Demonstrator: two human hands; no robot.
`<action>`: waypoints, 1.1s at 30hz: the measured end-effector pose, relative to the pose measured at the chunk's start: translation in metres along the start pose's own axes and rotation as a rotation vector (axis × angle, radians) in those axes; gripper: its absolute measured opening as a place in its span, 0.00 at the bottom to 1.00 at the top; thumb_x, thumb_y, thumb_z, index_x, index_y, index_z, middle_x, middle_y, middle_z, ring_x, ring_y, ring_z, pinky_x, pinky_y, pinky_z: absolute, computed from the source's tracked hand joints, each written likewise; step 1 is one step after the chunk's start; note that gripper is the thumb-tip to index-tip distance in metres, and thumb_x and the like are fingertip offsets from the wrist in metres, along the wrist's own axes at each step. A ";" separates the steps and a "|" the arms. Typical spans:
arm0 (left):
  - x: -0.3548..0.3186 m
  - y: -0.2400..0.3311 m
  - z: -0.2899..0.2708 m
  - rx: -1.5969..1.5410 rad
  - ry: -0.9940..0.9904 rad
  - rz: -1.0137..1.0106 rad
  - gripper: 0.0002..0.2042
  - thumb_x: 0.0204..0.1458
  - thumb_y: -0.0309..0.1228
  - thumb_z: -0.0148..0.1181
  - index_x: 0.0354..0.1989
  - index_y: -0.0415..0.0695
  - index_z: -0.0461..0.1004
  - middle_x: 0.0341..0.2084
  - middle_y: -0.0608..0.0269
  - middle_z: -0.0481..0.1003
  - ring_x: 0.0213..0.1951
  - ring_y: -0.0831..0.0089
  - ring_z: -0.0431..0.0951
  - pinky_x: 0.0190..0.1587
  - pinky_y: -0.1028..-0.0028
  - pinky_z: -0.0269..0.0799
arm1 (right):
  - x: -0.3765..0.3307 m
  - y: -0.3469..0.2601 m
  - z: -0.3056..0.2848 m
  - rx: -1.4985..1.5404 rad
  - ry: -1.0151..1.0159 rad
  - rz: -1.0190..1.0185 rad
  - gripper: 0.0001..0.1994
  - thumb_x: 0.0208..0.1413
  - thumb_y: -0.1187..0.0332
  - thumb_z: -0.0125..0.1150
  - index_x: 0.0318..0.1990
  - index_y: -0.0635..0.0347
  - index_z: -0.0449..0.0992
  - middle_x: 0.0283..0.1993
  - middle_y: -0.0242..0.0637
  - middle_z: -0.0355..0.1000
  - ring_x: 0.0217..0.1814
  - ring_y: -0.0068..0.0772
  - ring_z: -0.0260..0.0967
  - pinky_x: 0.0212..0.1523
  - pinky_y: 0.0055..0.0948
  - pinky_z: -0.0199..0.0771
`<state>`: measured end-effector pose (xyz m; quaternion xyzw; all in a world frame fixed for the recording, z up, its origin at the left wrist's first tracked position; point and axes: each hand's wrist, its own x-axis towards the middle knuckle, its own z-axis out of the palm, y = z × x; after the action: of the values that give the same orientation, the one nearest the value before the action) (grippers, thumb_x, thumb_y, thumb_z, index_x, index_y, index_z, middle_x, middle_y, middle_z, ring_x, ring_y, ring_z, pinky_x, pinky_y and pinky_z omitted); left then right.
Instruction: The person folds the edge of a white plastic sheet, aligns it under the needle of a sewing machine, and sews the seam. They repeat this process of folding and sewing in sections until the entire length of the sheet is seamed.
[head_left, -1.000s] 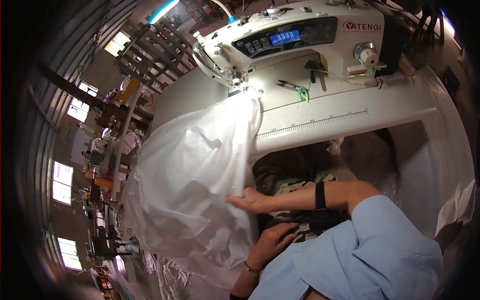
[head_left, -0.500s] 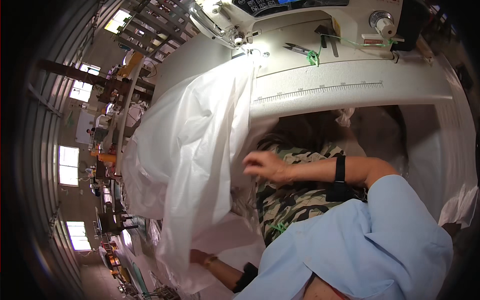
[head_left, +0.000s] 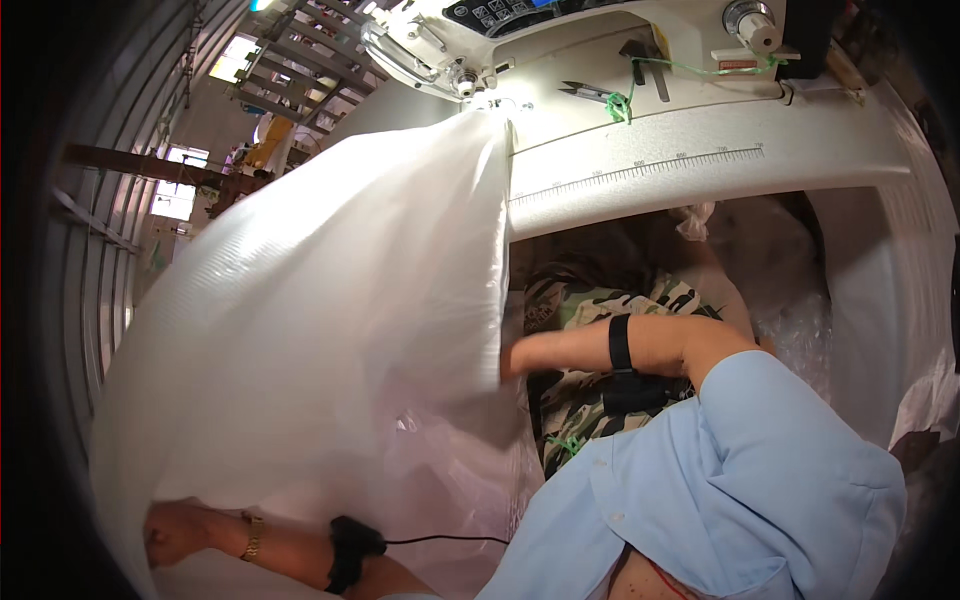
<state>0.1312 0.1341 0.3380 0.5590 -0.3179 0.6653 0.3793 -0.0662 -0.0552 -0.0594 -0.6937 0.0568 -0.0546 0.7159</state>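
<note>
A large white woven-plastic sheet (head_left: 300,270) hangs spread from the needle area of a white sewing machine (head_left: 465,75). At the lower left my left hand (head_left: 178,535) is closed on the sheet's edge, with the arm stretched out. My right hand (head_left: 515,358) is against the sheet's right edge, below the machine bed (head_left: 640,185). Its fingers are hidden by the sheet and blurred, so their grip does not show. From the needle down to my right hand the sheet's edge runs nearly straight.
Thread snips (head_left: 588,92) with green thread and dark metal pieces (head_left: 648,70) lie on the machine bed. A black cable (head_left: 450,540) runs from my left wrist strap. My legs in camouflage cloth (head_left: 590,300) are under the bed. Slatted metalwork (head_left: 320,50) stands at the far left.
My left hand has swung out to the left, and the bunched sheet is now spread wide. My right hand has moved slightly down, to the sheet's edge, its fingers now hidden.
</note>
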 end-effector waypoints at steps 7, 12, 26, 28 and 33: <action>-0.065 -0.071 0.011 0.823 -0.497 0.354 0.29 0.53 0.41 0.66 0.59 0.38 0.68 0.64 0.49 0.61 0.61 0.50 0.66 0.58 0.62 0.68 | -0.060 -0.031 0.035 0.211 -0.458 -0.026 0.27 0.59 0.56 0.55 0.62 0.63 0.66 0.63 0.45 0.66 0.68 0.39 0.58 0.67 0.33 0.56; -0.193 -0.175 -0.002 0.268 -1.436 -0.331 0.29 0.55 0.42 0.61 0.59 0.34 0.67 0.66 0.46 0.58 0.67 0.56 0.57 0.69 0.61 0.50 | -0.099 -0.010 0.010 0.581 -0.139 -0.102 0.26 0.64 0.49 0.52 0.55 0.65 0.71 0.55 0.37 0.70 0.60 0.30 0.63 0.62 0.29 0.61; -0.316 0.181 0.018 -1.075 -1.391 -0.026 0.15 0.61 0.22 0.49 0.55 0.35 0.71 0.55 0.44 0.71 0.55 0.55 0.74 0.55 0.65 0.70 | -0.100 0.037 0.007 0.357 0.479 0.120 0.23 0.60 0.47 0.57 0.39 0.64 0.75 0.32 0.30 0.69 0.33 0.22 0.62 0.36 0.23 0.66; -0.340 0.190 0.044 -0.798 -1.397 0.001 0.17 0.64 0.29 0.45 0.59 0.35 0.67 0.60 0.45 0.67 0.61 0.53 0.67 0.62 0.61 0.61 | -0.098 0.048 0.004 0.286 0.607 0.126 0.17 0.62 0.55 0.57 0.33 0.62 0.75 0.28 0.26 0.71 0.30 0.16 0.60 0.30 0.23 0.62; -0.377 0.164 0.094 -0.709 -1.210 -0.014 0.17 0.63 0.31 0.48 0.55 0.31 0.70 0.57 0.44 0.70 0.59 0.51 0.69 0.62 0.61 0.63 | -0.105 0.047 -0.004 0.125 0.654 0.151 0.19 0.62 0.57 0.56 0.26 0.64 0.74 0.22 0.22 0.64 0.27 0.13 0.56 0.27 0.23 0.59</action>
<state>0.0707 -0.0854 -0.0165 0.6756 -0.6674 0.0910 0.2996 -0.1705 -0.0413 -0.1063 -0.5880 0.3309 -0.2245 0.7031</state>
